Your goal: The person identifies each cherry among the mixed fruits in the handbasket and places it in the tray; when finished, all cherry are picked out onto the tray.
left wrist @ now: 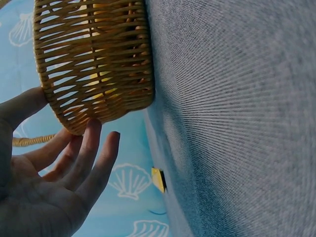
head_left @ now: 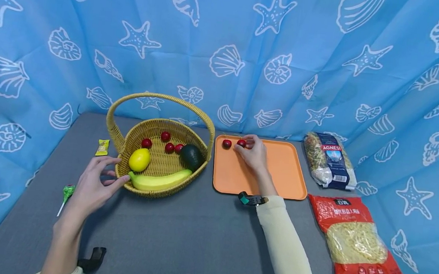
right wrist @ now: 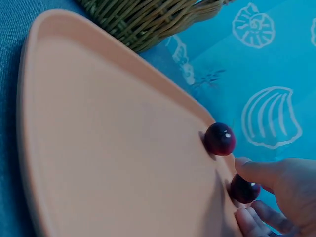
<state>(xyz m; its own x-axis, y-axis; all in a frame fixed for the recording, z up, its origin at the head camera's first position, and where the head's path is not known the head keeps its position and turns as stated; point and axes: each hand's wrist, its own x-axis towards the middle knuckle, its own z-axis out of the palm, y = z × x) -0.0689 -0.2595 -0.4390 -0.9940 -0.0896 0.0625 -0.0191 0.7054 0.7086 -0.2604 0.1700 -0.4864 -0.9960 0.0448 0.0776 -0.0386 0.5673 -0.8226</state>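
Note:
In the head view, my right hand point(head_left: 254, 154) pinches a dark red cherry point(head_left: 241, 143) near the back edge of the orange tray point(head_left: 278, 171). In the right wrist view the thumb and fingers lie on either side of this cherry point(right wrist: 244, 188). A second cherry point(head_left: 227, 144) sits beside it, apart from the fingers. My left hand point(head_left: 93, 183) touches the left side of the wicker basket point(head_left: 153, 195), thumb and fingers spread at its rim. The basket holds a lemon point(head_left: 139, 160), a banana point(head_left: 160, 181), an avocado point(head_left: 191, 157) and several cherries point(head_left: 165, 136).
A bag of Agnesi pasta point(head_left: 330, 160) and a red pasta bag point(head_left: 356, 240) lie right of the tray. On the left are a yellow wrapped candy point(head_left: 102, 147) and a green lollipop point(head_left: 68, 192). A blue curtain point(head_left: 247, 36) hangs behind; the tall basket handle point(head_left: 164, 97) arches upward.

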